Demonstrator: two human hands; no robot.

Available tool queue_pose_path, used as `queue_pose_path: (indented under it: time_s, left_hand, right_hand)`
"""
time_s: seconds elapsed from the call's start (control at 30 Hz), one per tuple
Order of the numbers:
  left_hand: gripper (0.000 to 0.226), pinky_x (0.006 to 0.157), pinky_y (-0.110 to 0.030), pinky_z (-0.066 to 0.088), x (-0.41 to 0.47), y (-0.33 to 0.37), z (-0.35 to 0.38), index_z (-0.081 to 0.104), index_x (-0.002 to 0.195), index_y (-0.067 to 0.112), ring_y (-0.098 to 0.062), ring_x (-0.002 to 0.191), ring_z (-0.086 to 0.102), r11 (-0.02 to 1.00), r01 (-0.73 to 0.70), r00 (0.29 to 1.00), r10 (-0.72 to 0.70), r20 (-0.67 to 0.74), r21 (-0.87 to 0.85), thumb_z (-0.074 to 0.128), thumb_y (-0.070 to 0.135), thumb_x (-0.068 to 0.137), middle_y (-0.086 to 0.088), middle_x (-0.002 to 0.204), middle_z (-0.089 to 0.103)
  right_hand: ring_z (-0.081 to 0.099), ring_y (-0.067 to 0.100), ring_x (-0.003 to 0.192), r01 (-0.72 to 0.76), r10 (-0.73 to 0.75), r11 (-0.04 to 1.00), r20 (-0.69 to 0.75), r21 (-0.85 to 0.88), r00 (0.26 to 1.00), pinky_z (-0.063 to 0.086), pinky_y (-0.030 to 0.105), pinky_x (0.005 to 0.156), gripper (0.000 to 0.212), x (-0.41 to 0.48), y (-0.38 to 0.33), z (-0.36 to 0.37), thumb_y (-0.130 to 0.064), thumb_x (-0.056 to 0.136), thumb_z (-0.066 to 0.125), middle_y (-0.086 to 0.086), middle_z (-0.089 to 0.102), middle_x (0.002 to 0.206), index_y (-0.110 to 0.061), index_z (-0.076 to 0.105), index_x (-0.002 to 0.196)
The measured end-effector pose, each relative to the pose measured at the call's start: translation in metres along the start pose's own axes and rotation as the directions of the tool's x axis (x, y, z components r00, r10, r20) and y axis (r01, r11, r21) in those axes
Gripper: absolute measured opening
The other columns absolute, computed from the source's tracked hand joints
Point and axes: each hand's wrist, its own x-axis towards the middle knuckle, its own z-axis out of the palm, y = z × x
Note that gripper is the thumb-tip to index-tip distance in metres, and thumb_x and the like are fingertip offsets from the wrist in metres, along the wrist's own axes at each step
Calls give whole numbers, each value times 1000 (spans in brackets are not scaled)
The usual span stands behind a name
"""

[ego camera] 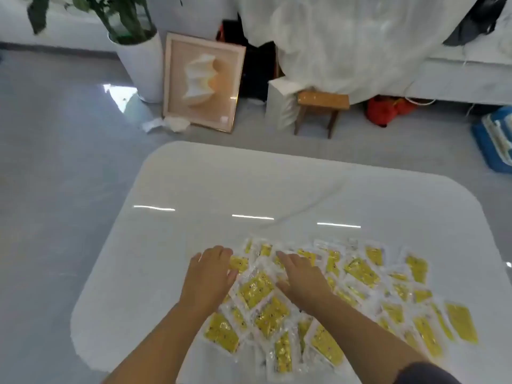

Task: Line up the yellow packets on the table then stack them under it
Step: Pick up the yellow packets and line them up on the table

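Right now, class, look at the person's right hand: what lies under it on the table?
Overlapping yellow packets in clear wrappers lie under the right hand, spread on the white table. How many sit beneath the palm cannot be seen; the hand covers them.

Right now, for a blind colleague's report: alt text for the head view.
The left hand and right hand rest on overlapping yellow packets spread over the near right of a white table. Beyond stand a potted plant, framed picture and wooden stool.
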Motion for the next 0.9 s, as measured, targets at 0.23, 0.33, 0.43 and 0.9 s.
queue_pose_path:
  time_s: [0.23, 0.33, 0.43, 0.9]
  left_hand:
    - [66, 102, -33, 40, 16, 10, 102, 33, 143, 25, -16, 129, 42, 988, 152, 951, -135, 278, -39, 56, 55, 88, 5, 140, 43]
    - [73, 102, -38, 37, 28, 22, 120, 31, 143, 25, -16, 129, 42, 973, 227, 932, -203, 300, -47, 63, 53, 84, 6, 139, 41]
    - [68, 93, -36, 43, 34, 26, 127, 41, 134, 26, -15, 116, 53, 939, 317, 907, -259, 332, -134, 72, 48, 78, 8, 129, 49]
    - [18, 58, -23, 39, 36, -8, 118, 48, 82, 18, -19, 73, 53, 605, 580, 811, -372, 451, -545, 62, 14, 92, 0, 79, 55]
  right_hand:
    - [42, 25, 128, -62, 61, 998, 37, 26, 997, 40, 40, 102, 66, 36, 27, 73, -39, 91, 60, 0, 37, 145, -26, 27, 146]
    - [55, 22, 112, -95, 101, 982, -34, 162, 994, 46, 35, 94, 65, 49, 29, 83, -33, 88, 65, -1, 39, 139, -26, 32, 144]
    - [57, 21, 107, -168, 184, 932, -19, 320, 983, 47, 33, 91, 60, 53, 30, 86, -28, 87, 69, -2, 41, 134, -23, 39, 139]
    - [49, 14, 66, -253, 218, 751, 133, 610, 967, 40, 20, 58, 11, 56, 51, 63, -18, 99, 50, 0, 55, 76, -12, 56, 93]
